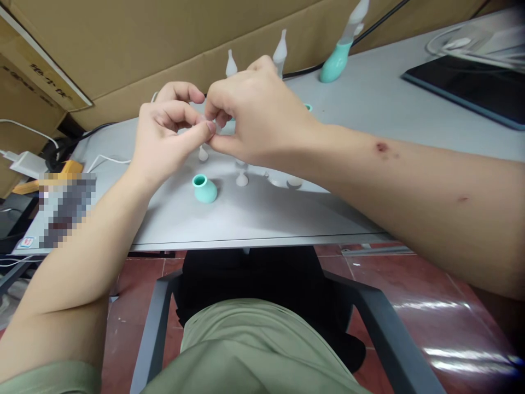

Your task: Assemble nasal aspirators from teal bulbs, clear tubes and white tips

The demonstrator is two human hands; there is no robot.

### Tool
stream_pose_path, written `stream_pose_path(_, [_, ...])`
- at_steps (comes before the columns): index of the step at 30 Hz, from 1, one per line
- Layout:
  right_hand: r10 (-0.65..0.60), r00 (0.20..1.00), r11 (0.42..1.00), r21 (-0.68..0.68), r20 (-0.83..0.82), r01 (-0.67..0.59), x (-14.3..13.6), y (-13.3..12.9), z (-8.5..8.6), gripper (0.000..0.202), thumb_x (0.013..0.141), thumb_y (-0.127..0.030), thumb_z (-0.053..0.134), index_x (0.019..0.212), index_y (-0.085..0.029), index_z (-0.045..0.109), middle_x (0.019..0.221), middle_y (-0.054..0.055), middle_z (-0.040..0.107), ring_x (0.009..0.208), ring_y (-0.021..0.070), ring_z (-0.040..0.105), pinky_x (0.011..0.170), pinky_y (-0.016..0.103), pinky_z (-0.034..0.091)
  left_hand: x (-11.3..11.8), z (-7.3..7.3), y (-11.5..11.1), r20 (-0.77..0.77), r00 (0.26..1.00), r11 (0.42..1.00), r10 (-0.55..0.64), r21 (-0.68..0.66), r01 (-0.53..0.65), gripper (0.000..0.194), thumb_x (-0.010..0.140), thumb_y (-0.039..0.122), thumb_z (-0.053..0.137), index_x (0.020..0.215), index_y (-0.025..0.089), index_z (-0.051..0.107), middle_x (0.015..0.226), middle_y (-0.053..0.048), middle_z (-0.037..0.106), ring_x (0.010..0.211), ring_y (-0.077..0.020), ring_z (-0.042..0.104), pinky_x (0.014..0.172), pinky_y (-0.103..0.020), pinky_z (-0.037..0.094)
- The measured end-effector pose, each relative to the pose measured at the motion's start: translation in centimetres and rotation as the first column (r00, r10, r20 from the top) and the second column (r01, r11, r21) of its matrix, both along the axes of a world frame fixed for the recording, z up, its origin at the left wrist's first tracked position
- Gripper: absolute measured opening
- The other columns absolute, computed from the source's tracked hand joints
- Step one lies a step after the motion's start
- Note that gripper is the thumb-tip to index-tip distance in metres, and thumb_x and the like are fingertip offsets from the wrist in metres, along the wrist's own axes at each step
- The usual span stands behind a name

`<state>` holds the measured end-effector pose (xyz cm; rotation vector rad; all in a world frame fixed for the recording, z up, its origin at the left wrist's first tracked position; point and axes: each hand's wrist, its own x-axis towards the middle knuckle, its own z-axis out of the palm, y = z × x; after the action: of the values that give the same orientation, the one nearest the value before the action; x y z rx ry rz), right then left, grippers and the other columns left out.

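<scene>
A: Dead centre, the left hand (166, 130) and the right hand (264, 112) are held together at the fingertips, and a small translucent piece (217, 129) is pinched between them!

B: How is it gripped?

A: By thumb and fingertips on the left, and by thumb and bent forefinger on the right. Much of it is covered, so its full shape cannot be told. It is held up above the grey table (176, 224).

B: And just below?

A: A teal bulb (205, 190) is set there, its open mouth tilted up and leftward! One small white tip (203, 154) is seen just under the hands, another white tip (242, 179) to the bulb's right, and a pale piece (294, 181) is partly covered by the right forearm (361, 164).

B: Farther back?

A: Two white nozzles are seen upright, a shorter nozzle (231, 64) and a taller nozzle (280, 52), their lower parts hidden by the right hand. Well to the right, a second teal bulb (336, 63), topped by a clear tube (350, 33), is stood at a lean near the cardboard wall (164, 44).

B: The edges?

A: A dark tablet (471, 87) is laid far right; a white charger (29, 164) is spotted far left.
</scene>
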<state>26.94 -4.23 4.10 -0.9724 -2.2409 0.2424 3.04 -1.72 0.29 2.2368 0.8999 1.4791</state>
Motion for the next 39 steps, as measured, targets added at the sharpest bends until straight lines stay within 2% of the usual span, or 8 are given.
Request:
stream_pose_path(5, [-0.053,0.978,0.998,0.026,0.200,0.049,-0.1,-1.4,1.4,0.026,0.114,-0.023,0.078,0.093,-0.030,0.063,0.116,0.007,0.091,0.128,0.0382,0.089,0.151,0.062,0.051,-0.8,0.5,0.2,-0.091,0.996,0.994,-0.010,0.111,0.020,0.042,0.093,0.075,0.112,0.095,0.036,0.096,0.133,-0.010,0.086,0.122,-0.0350,0.078,0.115,-0.056,0.067])
stream_pose_path(10, [-0.101,0.972,0.993,-0.032,0.211,0.110,0.3,-1.3,2.1,0.020,0.111,-0.019,0.082,0.100,-0.028,0.067,0.124,0.009,0.088,0.135,0.0432,0.085,0.149,0.070,0.047,-1.9,2.1,-0.4,-0.075,0.997,0.979,0.009,0.204,0.007,0.049,0.090,0.081,0.114,0.108,0.036,0.104,0.122,-0.006,0.091,0.108,-0.0270,0.075,0.088,-0.046,0.064])
stream_pose_path(14, [-0.062,0.998,0.995,-0.075,0.023,0.064,1.2,0.0,1.6,0.032,0.102,-0.017,0.092,0.089,-0.030,0.066,0.111,0.008,0.081,0.123,0.0377,0.081,0.143,0.056,0.054,-3.0,2.4,-0.4,-0.245,0.969,0.997,0.039,-0.057,-0.055,0.050,0.088,0.077,0.114,0.112,0.034,0.105,0.116,-0.008,0.093,0.086,-0.0218,0.072,0.077,-0.043,0.063])
stream_pose_path(19, [-0.021,1.000,1.000,-0.014,0.012,0.021,2.0,2.0,0.2,0.025,0.102,-0.015,0.092,0.091,-0.029,0.074,0.112,0.007,0.085,0.114,0.0324,0.077,0.141,0.053,0.057,-3.8,2.0,0.1,-0.582,0.806,0.933,-0.111,-0.340,-0.116,0.044,0.091,0.060,0.098,0.120,0.028,0.103,0.123,-0.013,0.093,0.091,-0.0264,0.079,0.082,-0.043,0.063])
stream_pose_path(26, [0.043,0.999,0.999,0.018,-0.024,-0.043,1.9,3.7,-0.9,0.026,0.096,-0.008,0.096,0.089,-0.029,0.082,0.094,0.002,0.076,0.106,0.0203,0.077,0.114,0.028,0.066,-2.8,2.1,-0.4,-0.609,0.782,0.894,-0.136,-0.415,-0.168,0.038,0.090,0.059,0.094,0.112,0.028,0.095,0.092,-0.006,0.087,0.082,-0.0271,0.074,0.077,-0.042,0.057])
stream_pose_path(32, [0.099,0.946,0.974,-0.163,-0.308,-0.155,1.3,1.3,0.6,0.041,0.093,0.013,0.089,0.097,-0.027,0.086,0.089,-0.004,0.070,0.088,0.0141,0.061,0.086,0.019,0.057,-4.4,4.5,-1.2,-0.420,0.906,0.942,0.058,-0.277,-0.189,0.054,0.073,0.078,0.109,0.098,0.034,0.094,0.090,-0.005,0.087,0.079,-0.0252,0.065,0.079,-0.050,0.057])
stream_pose_path(35, [0.095,0.927,0.951,-0.241,-0.363,-0.191,1.3,0.5,1.4,0.041,0.099,0.017,0.084,0.104,-0.024,0.089,0.089,-0.005,0.070,0.084,0.0099,0.059,0.074,0.017,0.048,-5.3,6.5,-2.3,-0.422,0.897,0.901,-0.131,-0.428,-0.069,0.048,0.083,0.075,0.114,0.101,0.034,0.096,0.095,-0.006,0.090,0.083,-0.0265,0.071,0.080,-0.050,0.058])
stream_pose_path(39, [0.014,0.897,0.876,-0.427,-0.441,-0.224,1.2,0.4,1.9,0.043,0.104,0.022,0.077,0.097,-0.020,0.083,0.075,-0.007,0.068,0.070,0.0097,0.053,0.061,0.020,0.041,-4.6,7.4,-3.4,-0.554,0.725,0.802,-0.409,-0.597,-0.005,0.048,0.081,0.057,0.118,0.123,0.039,0.104,0.105,-0.004,0.096,0.074,-0.0236,0.073,0.067,-0.041,0.062])
